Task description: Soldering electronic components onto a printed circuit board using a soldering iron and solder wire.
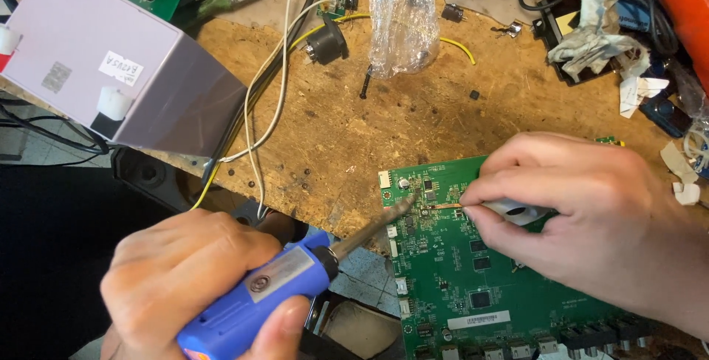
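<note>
My left hand (188, 279) grips a blue soldering iron (273, 286) at the lower left, its metal tip (402, 206) resting on the upper left part of a green circuit board (458, 271). My right hand (583, 205) lies over the board's upper right and pinches a thin copper-coloured strip (447, 204) that runs toward the iron's tip. A small white holder (521, 212) shows under its fingers. The board lies on a chipboard worktop (354, 124), hanging partly over the front edge.
A grey metal box (111, 57) sits at the upper left with white and yellow wires (269, 101) trailing beside it. A clear plastic bag (402, 13), a black round connector (325, 41), crumpled tissue (598, 31) and loose small parts lie at the back.
</note>
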